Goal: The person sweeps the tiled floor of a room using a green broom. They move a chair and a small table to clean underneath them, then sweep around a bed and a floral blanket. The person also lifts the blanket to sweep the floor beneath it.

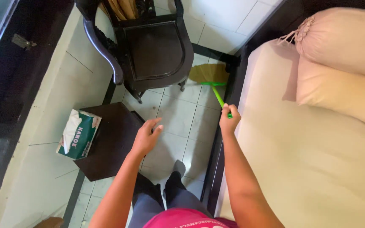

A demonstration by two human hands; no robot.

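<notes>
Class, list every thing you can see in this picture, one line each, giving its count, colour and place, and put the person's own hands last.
broom: one, green handle, yellowish bristles, on the floor between chair and bed
chair: one, dark wood, top centre
small table: one, dark brown, left of centre
tissue pack: one, green and white, on the table's left edge
bed: one, cream, right
pillows: two, cream, top right on the bed
floor tiles: white, centre
left hand: open, empty, by the table
right hand: gripping the broom handle

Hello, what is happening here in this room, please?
A person stands on the white tiled floor between a dark wooden chair and a cream bed. The right hand grips a green-handled broom, its bristles near the chair. The left hand hangs open, holding nothing, beside a small dark table.
</notes>
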